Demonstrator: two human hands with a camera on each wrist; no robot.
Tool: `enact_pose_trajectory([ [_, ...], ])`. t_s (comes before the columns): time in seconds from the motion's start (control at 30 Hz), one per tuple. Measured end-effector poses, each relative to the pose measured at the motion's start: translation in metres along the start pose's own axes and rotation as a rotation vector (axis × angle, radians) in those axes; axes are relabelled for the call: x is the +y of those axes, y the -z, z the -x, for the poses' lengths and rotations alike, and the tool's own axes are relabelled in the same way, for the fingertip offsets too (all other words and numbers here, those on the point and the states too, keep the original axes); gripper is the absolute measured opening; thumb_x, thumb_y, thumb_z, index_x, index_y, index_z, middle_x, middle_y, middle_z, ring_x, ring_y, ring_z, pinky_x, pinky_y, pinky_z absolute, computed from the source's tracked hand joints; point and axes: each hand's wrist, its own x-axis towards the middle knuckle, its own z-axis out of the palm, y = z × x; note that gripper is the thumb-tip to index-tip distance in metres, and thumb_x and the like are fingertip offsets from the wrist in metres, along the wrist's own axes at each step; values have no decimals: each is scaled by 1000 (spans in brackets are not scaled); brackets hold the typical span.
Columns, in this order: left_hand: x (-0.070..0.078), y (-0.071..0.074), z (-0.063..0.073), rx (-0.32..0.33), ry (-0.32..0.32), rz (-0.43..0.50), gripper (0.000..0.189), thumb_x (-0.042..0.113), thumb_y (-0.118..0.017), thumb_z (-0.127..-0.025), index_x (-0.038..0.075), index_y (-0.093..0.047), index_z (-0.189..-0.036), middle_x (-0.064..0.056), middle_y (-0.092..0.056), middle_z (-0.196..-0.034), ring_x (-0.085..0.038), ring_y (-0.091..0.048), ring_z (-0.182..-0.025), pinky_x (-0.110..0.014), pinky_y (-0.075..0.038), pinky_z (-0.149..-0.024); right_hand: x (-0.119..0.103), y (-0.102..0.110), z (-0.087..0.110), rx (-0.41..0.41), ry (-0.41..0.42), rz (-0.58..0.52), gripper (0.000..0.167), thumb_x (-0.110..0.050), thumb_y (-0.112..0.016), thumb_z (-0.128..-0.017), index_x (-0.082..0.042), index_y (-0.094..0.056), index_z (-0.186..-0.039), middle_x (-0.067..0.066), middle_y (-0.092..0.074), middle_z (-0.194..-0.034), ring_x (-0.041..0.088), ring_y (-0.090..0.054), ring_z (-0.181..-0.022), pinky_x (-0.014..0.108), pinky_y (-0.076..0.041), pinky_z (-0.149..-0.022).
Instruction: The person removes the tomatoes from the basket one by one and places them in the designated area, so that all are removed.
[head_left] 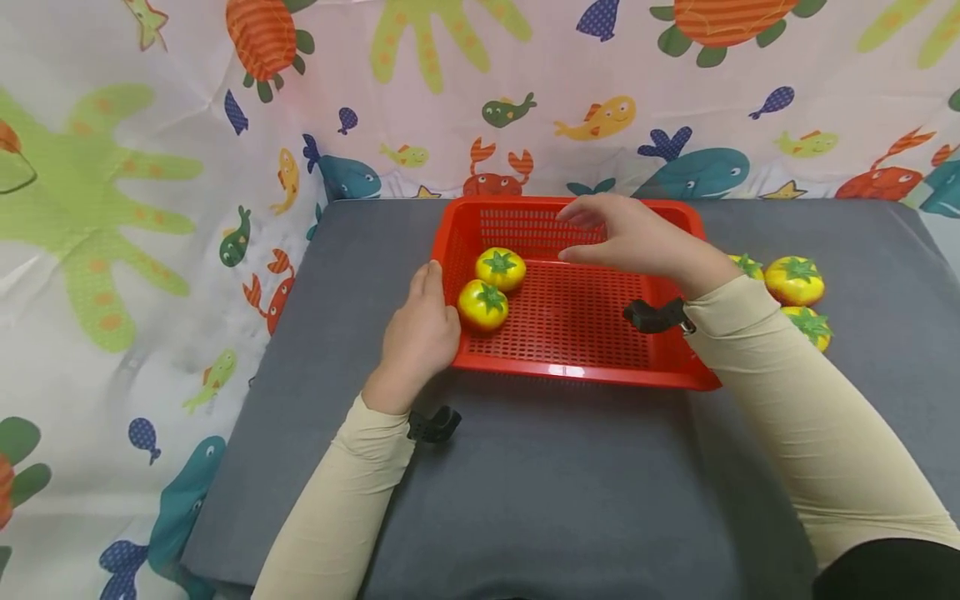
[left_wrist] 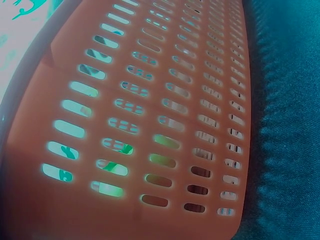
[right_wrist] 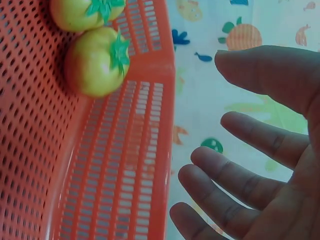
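While the straight-fingered left hand point(head_left: 422, 327) touches the red basket point(head_left: 570, 368), two yellow fruits point(head_left: 481, 310) inside at nine o'clock, the right hand point(head_left: 641, 237) gapes empty; loading apparently needs the loose fruits point(head_left: 793, 283) next, at three o'clock.

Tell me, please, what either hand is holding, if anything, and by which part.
Nothing is visibly gripped: the right hand is empty above the red plastic basket; the left hand rests against the basket's left side.
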Motion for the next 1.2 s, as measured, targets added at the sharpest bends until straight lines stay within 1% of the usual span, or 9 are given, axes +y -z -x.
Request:
enact_pose_trajectory([
  [0.17,1,1,0,1,-2,-3,71,18,-54,-102,1,-26,-165,-16,-31,-168,-40,-69,-85,-55,-62,-79,-11,-9,-10,-28,27,1,60,-34,-78,-95,-9,-57,-145,14,-59,-145,33,-52,-136,57,-47,-110],
  [0.27,1,1,1,12,-6,-11,71,17,-54,-102,1,-27,-165,-17,-33,-168,-41,-69,-87,-56,-62,-81,-16,-16,-16,-50,37,-20,59,-32,-78,-94,-9,-57,-145,14,-59,-145,34,-52,-137,57,-48,-110],
  [0.43,0,0,0,25,-21,-17,71,18,-55,-101,0,-28,-164,-17,-34,-166,-40,-69,-82,-54,-62,-78,-25,-25,-26,-79,62,-28,58,-30,-79,-93,-11,-59,-144,14,-59,-146,34,-53,-138,56,-49,-109],
  [0.7,-1,2,1,15,-11,-27,71,18,-55,-101,1,-28,-165,-17,-34,-166,-44,-70,-91,-57,-61,-83,-38,-43,-43,-160,113,-23,61,-27,-82,-90,-10,-59,-144,14,-63,-142,33,-56,-134,53,-53,-106],
  [0.8,0,1,1,16,-8,-30,71,18,-55,-102,1,-28,-165,-17,-35,-166,-44,-70,-91,-57,-61,-83,-40,-51,-46,-184,118,-12,60,-26,-82,-90,-11,-60,-144,12,-64,-140,33,-58,-131,52,-54,-104],
  [0.9,0,1,0,17,-7,-38,71,18,-56,-102,1,-28,-165,-17,-37,-164,-42,-70,-86,-55,-62,-81,-37,-58,-48,-213,115,-3,60,-25,-82,-90,-12,-60,-145,12,-65,-139,32,-60,-128,51,-55,-103],
  [1.0,0,0,1,19,-12,-42,72,19,-57,-101,0,-28,-165,-17,-39,-162,-39,-69,-83,-53,-62,-78,-34,-63,-50,-240,111,-9,61,-24,-83,-90,-12,-60,-145,12,-66,-137,32,-62,-125,50,-56,-102],
  [1.2,-2,0,1,29,-13,-43,72,18,-57,-101,0,-28,-165,-17,-40,-161,-40,-69,-82,-52,-62,-76,-31,-72,-52,-292,119,-29,59,-24,-83,-90,-13,-61,-144,11,-68,-132,30,-65,-121,48,-56,-102],
])
